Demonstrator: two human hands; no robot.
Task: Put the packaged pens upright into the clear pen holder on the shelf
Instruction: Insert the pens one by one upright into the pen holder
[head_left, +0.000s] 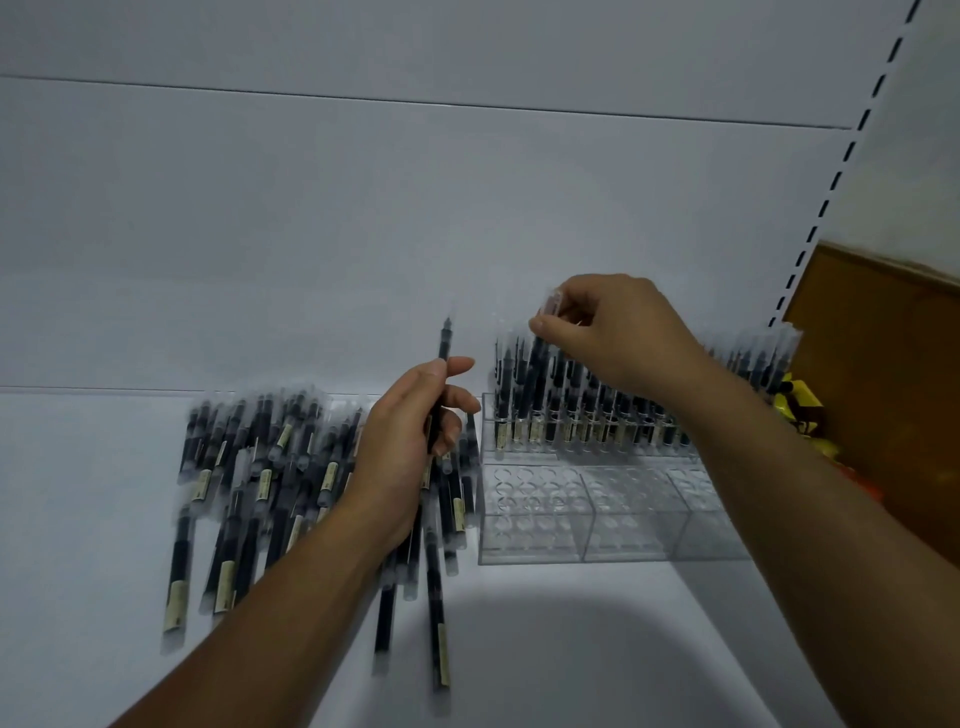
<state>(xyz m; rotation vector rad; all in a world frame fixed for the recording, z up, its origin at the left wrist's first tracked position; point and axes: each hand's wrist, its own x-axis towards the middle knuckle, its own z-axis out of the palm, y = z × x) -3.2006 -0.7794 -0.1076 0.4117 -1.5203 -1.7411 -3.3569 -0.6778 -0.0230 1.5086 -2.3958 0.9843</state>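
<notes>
A clear pen holder (582, 525) with round holes stands on the white shelf, right of centre. Several packaged black pens (587, 410) stand upright in its back rows; the front holes hold nothing. My right hand (618, 332) is above the back left of the holder and pinches the top of one packaged pen (549, 306) between thumb and fingers. My left hand (410, 452) grips another packaged pen (443, 345), which points upward just left of the holder. A loose pile of packaged pens (270, 467) lies flat on the shelf to the left.
The white shelf surface (571, 649) runs toward me, with a white back panel (363, 234) behind it. A slotted upright (831, 192) and a brown board (883, 389) bound the right side. Something yellow (800, 410) sits behind the holder's right end.
</notes>
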